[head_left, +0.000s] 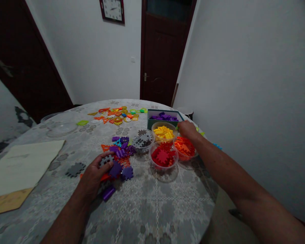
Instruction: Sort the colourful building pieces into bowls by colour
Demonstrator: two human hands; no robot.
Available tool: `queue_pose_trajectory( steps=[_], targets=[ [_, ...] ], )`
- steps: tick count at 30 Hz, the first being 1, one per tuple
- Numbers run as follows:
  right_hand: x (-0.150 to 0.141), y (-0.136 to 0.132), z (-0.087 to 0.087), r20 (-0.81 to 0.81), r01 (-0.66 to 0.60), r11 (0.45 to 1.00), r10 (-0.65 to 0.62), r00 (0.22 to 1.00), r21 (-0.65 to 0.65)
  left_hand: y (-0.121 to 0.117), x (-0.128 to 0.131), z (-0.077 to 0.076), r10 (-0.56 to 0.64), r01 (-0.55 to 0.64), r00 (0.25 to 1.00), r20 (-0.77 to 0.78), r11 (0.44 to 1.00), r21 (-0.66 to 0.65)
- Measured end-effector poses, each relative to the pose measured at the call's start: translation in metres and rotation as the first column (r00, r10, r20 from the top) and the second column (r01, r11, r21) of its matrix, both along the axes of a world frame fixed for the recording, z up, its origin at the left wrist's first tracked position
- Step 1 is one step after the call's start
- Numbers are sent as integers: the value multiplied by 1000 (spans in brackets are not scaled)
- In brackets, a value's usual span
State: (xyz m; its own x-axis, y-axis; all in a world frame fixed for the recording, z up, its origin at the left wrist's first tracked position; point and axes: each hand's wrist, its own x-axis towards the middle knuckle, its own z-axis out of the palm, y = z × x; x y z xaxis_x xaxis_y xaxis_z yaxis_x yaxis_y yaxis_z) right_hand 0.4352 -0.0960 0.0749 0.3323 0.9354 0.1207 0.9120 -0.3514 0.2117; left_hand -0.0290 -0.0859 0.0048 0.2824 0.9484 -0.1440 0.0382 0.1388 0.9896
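My left hand is over a mixed pile of plastic building pieces, its thumb and fingers closed on a grey gear-edged piece. Under and beside it lie purple square pieces, a purple tube and orange pieces. My right hand reaches far out, fingers closed, beside the green box and behind the bowl of orange pieces. A small yellow-green piece shows at its fingertips; most of the fingers are hidden.
Clear bowls hold red pieces, yellow pieces and grey pieces. Purple pieces fill a green box. Mixed pieces spread across the far table. Left are a grey gear piece, a paper pad and a clear lid.
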Motion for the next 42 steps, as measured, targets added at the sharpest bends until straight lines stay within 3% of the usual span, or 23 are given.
queue_pose_trajectory(
  steps=[13, 20, 29, 37, 42],
  targets=[
    [12, 4, 2, -32, -36, 999, 36, 999, 3, -3, 3, 7, 11, -8, 997, -80, 999, 38],
    [20, 3, -4, -49, -66, 997, 69, 996, 46, -1, 2, -2, -14, 17, 997, -73, 999, 40],
    [27, -1, -9, -101, -139, 986, 148, 984, 95, 0, 2, -2, -6, 10, 996, -85, 999, 45],
    [56, -4, 19, -41, -35, 973, 45, 998, 226, 1, 1, -5, -12, 14, 996, -83, 999, 30],
    [63, -8, 15, -12, 9, 982, -7, 1000, 187, 3, 0, -8, -19, 21, 998, -65, 1000, 22]
  ],
)
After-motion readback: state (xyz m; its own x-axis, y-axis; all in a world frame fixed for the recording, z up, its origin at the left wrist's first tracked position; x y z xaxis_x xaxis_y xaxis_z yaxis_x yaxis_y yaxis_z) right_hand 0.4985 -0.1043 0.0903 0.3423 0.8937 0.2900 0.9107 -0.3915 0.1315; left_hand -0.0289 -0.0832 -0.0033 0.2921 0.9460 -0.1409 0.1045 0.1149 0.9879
